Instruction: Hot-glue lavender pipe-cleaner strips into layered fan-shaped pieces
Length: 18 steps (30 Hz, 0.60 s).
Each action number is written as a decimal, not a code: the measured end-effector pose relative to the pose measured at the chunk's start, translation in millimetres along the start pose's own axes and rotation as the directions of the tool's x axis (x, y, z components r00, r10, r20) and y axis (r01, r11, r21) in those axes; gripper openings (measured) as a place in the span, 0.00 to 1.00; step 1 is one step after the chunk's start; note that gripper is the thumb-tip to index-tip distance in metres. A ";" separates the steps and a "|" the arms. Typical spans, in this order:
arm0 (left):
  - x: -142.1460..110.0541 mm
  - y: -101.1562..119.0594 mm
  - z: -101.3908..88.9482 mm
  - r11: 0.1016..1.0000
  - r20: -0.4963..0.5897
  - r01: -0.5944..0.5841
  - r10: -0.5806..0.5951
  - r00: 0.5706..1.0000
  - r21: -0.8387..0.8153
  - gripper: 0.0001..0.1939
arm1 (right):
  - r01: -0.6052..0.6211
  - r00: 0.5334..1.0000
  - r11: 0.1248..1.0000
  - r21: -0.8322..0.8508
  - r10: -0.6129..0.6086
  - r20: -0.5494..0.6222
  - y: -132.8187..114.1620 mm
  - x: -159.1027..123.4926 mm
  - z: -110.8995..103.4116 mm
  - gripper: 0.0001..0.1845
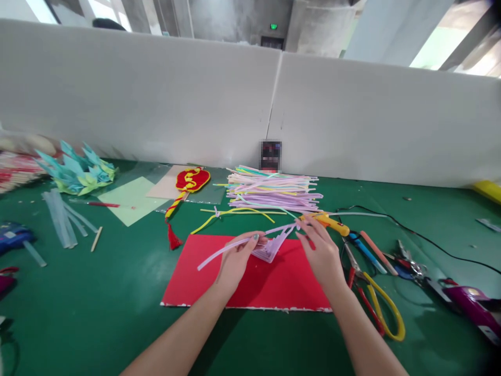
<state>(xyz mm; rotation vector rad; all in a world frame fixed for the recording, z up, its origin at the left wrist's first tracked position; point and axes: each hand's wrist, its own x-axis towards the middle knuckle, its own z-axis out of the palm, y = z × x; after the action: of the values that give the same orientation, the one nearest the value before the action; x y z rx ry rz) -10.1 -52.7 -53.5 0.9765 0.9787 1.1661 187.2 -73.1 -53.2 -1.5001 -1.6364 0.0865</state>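
Above a red board [203, 277], my left hand [240, 256] pinches a lilac pipe cleaner [217, 256] between thumb and fingers. One loose end of it sticks out to the lower left. The rest is bent into a fan-like lilac shape [271, 251] of nested folds, hanging between both hands. My right hand [319, 248] has its thumb and forefinger closed on the upper right corner of that shape, its other fingers partly spread. Just behind the right fingertips lies a yellow-orange glue gun [332, 224], partly covered by the hand.
A pile of pastel pipe cleaners [274, 190] lies behind the board. To the right are yellow-handled scissors [385, 308], red-handled pliers [366, 297] and a black cable [430, 243]. Leftward lie a red-and-yellow fan ornament [191, 180], glue sticks [58, 219] and folded teal paper [78, 169]. A white partition [156, 99] stands behind.
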 end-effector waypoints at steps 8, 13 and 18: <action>-3.6 6.6 -1.7 0.995 0.166 -0.010 -0.006 0.986 0.099 0.11 | -0.509 0.860 0.681 0.526 0.380 0.341 -31.0 -12.5 16.8 0.17; -5.1 9.3 0.1 0.980 0.290 -0.032 -0.026 0.957 0.195 0.10 | -0.527 0.847 0.674 0.518 0.368 0.383 -34.3 -19.0 24.8 0.16; -2.2 2.2 -1.2 0.958 0.158 -0.030 -0.016 0.987 0.284 0.06 | -0.547 0.837 0.628 0.553 0.394 0.380 -32.6 -20.4 24.7 0.14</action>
<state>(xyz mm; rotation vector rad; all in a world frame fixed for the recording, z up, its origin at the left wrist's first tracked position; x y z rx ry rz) -12.0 -54.4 -51.5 1.2843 1.0324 0.9509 144.0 -86.5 -60.2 -1.3408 -1.1253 1.0575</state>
